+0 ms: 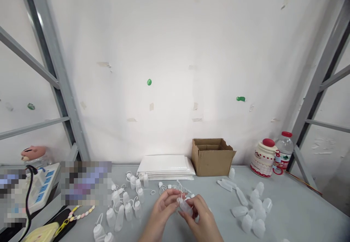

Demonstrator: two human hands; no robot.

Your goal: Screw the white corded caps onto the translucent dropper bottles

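Note:
A small translucent plastic bottle (186, 207) is held tilted between my two hands, low in the middle of the head view. The fingers of my left hand (165, 207) close around its neck end, where a white part shows; my fingers partly hide that part. My right hand (201, 215) grips the body of the bottle from the right. Just beyond my hands lie white caps with looped straps (163, 188). To the left stand several capped bottles (128, 211) with strap loops. On the right is a loose pile of uncapped translucent bottles (258, 209).
A stack of white flat sheets or envelopes (165, 167) lies against the wall, beside an open cardboard box (213, 163). A red-lidded jar (264, 160) and a clear water bottle (284, 149) stand back right. A power strip (45, 187) and a beaded strap (82, 214) are at left.

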